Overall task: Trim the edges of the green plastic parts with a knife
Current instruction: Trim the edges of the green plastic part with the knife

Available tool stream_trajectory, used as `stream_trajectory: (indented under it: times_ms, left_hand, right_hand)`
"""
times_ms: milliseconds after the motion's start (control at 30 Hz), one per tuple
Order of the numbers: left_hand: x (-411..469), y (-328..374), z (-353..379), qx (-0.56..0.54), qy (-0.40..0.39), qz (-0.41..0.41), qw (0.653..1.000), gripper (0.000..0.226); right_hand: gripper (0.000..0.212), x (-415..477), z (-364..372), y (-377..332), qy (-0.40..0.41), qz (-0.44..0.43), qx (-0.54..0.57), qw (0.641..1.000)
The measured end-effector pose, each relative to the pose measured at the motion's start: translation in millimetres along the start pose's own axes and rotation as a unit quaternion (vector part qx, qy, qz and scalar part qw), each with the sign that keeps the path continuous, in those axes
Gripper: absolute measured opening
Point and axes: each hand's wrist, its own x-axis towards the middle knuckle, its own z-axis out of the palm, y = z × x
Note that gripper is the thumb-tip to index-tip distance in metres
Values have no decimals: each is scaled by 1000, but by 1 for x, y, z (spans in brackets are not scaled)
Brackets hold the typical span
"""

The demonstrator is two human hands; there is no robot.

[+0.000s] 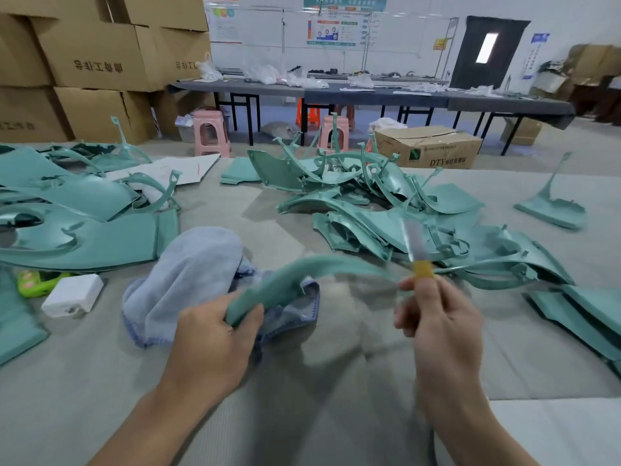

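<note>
Left hand [215, 334] gripping green part [302, 274], right hand [440, 317] holding knife [416, 247]

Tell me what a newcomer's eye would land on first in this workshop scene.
First, the two hands in front: the left hand grips a curved green part, the right hand holds a knife blade-up beside it. Next, the heaps of green parts across the grey table, around a bluish cloth.

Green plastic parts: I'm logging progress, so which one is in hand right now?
The curved green strip, gripped at its near end by the left hand; the others lie in piles on the table.
</note>
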Motion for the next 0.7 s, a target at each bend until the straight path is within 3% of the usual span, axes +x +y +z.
stream_trajectory:
  times_ms: [33,167,200,267,333,400,467,567,633,700]
  left_hand:
    - [-3,6,-1,13,-16,28,999,16]
    - [-10,15,-3,14,-56,60,997,41]
    - [-9,14,-3,13,-54,63,996,30]
    - [-7,12,-4,21,-48,59,997,11]
    - [-6,13,-5,23,-57,52,997,10]
    - [-7,15,-6,20,-62,50,997,11]
    - [-7,16,-6,16,-59,46,997,12]
    - [-7,16,-5,14,-52,38,998,12]
    - [-8,14,-4,11,-53,30,998,11]
    - [-8,14,-4,13,-57,39,998,10]
  right_hand:
    - [34,-5,5,-1,-46,-22,-17,999]
    - [28,-22,19,7,-207,-50,-155,965]
    - [31,-20,18,9,-191,-51,-205,959]
    - [37,-8,11,11,-78,-12,-303,950]
    - [39,7,-2,10,17,72,-402,913]
    - [35,14,-13,10,58,104,-461,879]
    - [38,10,-10,8,62,50,-432,898]
    - [41,-9,9,1,-20,-69,-347,935]
    - [40,-8,17,3,-58,-57,-327,941]
    - [43,4,12,6,-57,8,-356,933]
